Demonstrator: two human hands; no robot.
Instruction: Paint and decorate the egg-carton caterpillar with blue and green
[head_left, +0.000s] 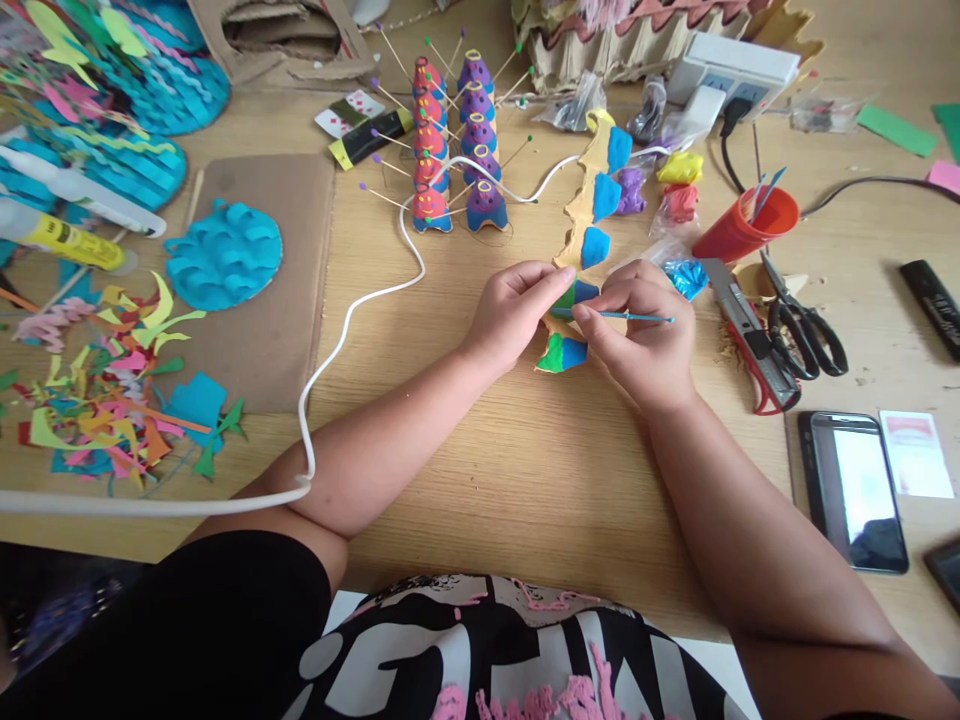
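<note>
A long, wavy strip of egg-carton card point(577, 215) runs up the middle of the table, with blue patches along its right side. Green covers part of its two lowest sections. My left hand point(517, 312) is closed on the strip, thumb and fingers pinching its left edge. In my right hand point(646, 335) is a thin blue stick point(651, 317), pinched like a pen, its tip over a green and blue section. Red figures point(431, 160) and purple figures point(480, 150) with pins stand in two rows behind my left hand.
A white cable point(352, 310) crosses the table and my left forearm. On the right are an orange cup point(750, 222), a cutter point(750, 335), scissors point(806, 335) and a phone point(855, 490). Paper scraps point(120, 400) and a cardboard sheet point(262, 350) lie left. A power strip point(739, 70) sits behind.
</note>
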